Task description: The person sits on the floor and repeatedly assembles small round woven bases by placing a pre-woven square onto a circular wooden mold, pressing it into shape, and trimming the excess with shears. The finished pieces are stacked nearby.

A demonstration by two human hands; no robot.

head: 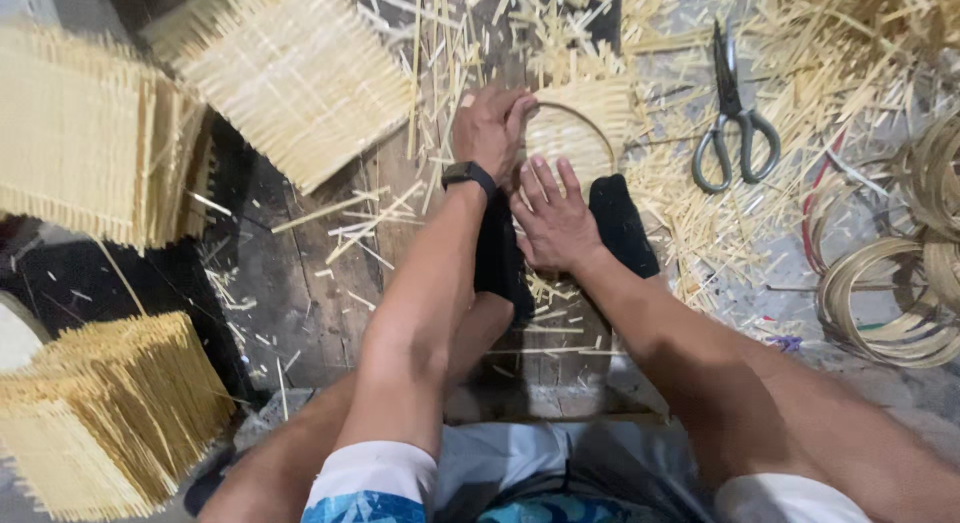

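A woven bamboo mat [585, 123] with a thin round hoop [600, 135] on top lies on the floor in front of me, pinned near its lower edge by my feet in black socks [620, 223]. My left hand [490, 128], with a black watch on the wrist, grips the hoop's left rim against the mat. My right hand [552, 218] lies flat, fingers spread, pressing on the near part of the mat between my feet.
Grey-handled scissors [735, 118] lie to the right among bamboo offcuts. Coiled bamboo hoops [890, 293] sit at far right. Stacks of square woven mats [90, 133] stand at left, another mat [295, 78] upper centre, more [110, 413] at lower left.
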